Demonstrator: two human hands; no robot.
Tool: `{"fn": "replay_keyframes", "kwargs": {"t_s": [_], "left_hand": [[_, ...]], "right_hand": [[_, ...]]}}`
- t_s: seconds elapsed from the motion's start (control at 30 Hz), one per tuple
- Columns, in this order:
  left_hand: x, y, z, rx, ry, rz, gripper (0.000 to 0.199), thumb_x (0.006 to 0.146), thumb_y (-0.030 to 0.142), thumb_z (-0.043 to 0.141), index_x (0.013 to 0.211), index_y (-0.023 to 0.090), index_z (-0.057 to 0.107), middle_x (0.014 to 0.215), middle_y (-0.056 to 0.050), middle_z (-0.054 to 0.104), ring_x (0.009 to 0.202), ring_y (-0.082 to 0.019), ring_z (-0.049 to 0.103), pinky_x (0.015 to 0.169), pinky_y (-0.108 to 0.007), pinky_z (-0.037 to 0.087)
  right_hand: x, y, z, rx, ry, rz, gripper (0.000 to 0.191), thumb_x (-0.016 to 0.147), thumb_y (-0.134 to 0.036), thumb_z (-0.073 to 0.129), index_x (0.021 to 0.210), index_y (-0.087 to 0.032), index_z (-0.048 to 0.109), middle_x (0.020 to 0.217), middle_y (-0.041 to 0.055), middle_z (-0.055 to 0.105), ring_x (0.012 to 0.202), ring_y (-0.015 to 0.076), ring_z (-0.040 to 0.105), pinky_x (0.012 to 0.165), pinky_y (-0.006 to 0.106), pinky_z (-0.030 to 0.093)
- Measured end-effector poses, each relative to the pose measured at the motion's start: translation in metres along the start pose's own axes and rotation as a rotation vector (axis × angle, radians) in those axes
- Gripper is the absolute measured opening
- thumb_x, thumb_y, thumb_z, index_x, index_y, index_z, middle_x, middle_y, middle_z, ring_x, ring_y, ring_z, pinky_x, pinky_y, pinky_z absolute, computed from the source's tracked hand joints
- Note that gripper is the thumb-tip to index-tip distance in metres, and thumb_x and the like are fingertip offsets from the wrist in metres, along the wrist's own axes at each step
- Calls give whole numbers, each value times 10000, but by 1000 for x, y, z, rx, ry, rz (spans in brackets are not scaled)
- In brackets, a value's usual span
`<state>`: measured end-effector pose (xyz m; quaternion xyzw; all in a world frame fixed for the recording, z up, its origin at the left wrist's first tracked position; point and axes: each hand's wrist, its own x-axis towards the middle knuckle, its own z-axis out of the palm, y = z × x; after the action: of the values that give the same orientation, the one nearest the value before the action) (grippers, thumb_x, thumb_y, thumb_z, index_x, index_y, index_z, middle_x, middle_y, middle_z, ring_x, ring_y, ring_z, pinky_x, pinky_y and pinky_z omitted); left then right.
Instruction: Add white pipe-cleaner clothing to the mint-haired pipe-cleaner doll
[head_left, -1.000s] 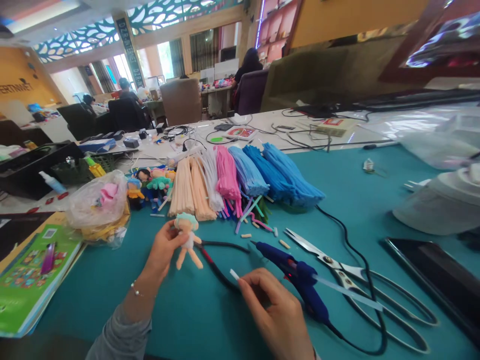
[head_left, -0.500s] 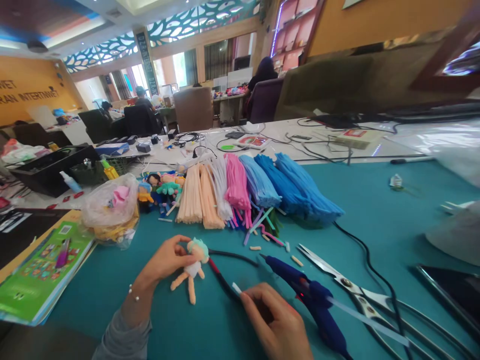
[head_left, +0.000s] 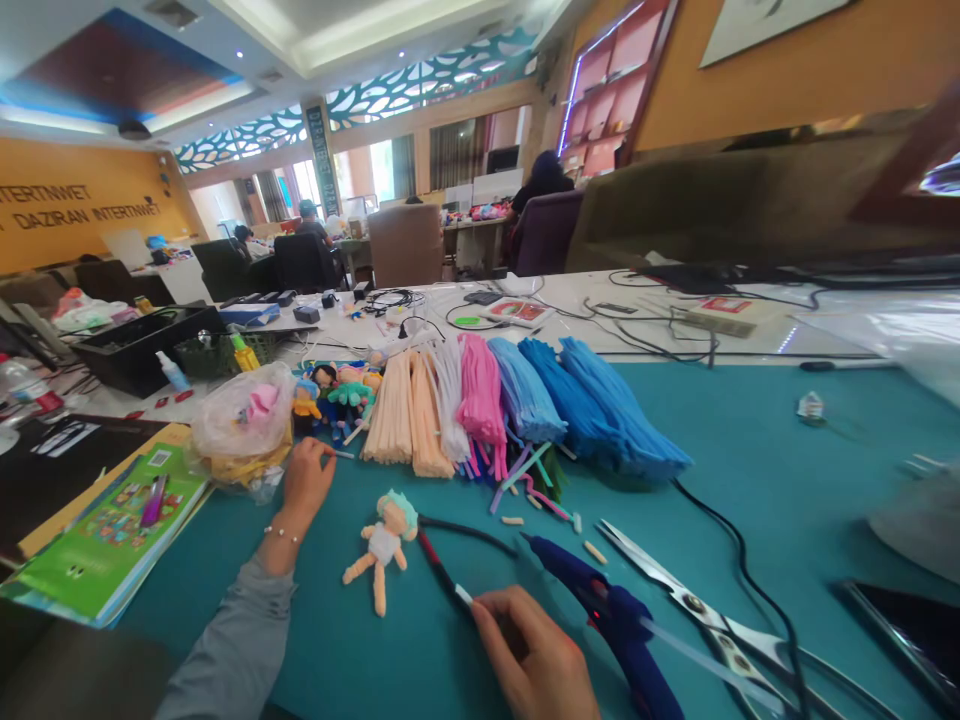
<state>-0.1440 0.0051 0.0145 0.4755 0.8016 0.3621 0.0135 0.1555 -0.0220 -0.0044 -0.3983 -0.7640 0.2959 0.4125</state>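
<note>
- My right hand (head_left: 536, 655) is pinched shut on a white stick (head_left: 464, 596), low in the middle, just beside the blue glue gun (head_left: 615, 625).
- The doll (head_left: 382, 545) lies loose on the teal worktop (head_left: 750, 480), between both hands, nobody touching it.
- My left hand (head_left: 306, 480) is up by the plastic bag (head_left: 240, 425), fingers curled at a small white stick (head_left: 343, 455); can't tell if it's actually gripped.
- Black cable (head_left: 465, 528) runs right past the doll's head.
- Scissors (head_left: 675, 590) sit right of the glue gun.
- Pipe cleaner bundles (head_left: 510, 400) fan out behind, more dolls (head_left: 337, 385) to their left.
- Green book (head_left: 105, 530) at the left edge.
</note>
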Motion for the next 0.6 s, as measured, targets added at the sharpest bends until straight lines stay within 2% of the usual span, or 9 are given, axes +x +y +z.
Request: {"fn": "replay_keyframes", "kwargs": {"t_s": [0.1,0.2,0.37,0.5,0.6], "left_hand": [[5,1,5,4,-11,24,122,725,117,555,754,191,648,869,-70,573,939,-244,532,876,-369,387],[6,4,9,-19,-20,9,104,701,97,578,699,186,630,837,-69,555,918,-254,523,854,-382,374],[1,9,3,-156,-2,-55,175,690,98,582,560,203,530,744,-46,496,929,-271,500,834,-379,344],[-14,30,-4,-397,-12,-102,157,726,246,606,596,219,522,695,-22,486,807,-242,510,757,-352,362],[-34,60,-1,-645,-119,-138,265,703,463,625,639,219,542,602,6,489,595,-180,481,605,-313,378]], "right_hand": [[0,2,0,10,13,3,333,894,-455,459,691,-226,590,608,-1,575,519,143,533,514,254,437],[1,4,1,10,-15,-21,325,884,-460,472,695,-227,597,608,-3,577,515,140,531,496,248,432],[0,2,7,49,92,19,384,880,-507,451,646,-229,574,585,-10,552,486,134,490,494,256,414],[0,-3,8,132,137,68,397,854,-533,491,627,-221,587,568,-14,536,489,133,483,489,252,396],[3,-10,3,239,142,111,385,816,-539,550,628,-208,613,580,-8,545,509,134,497,489,245,393]]}}
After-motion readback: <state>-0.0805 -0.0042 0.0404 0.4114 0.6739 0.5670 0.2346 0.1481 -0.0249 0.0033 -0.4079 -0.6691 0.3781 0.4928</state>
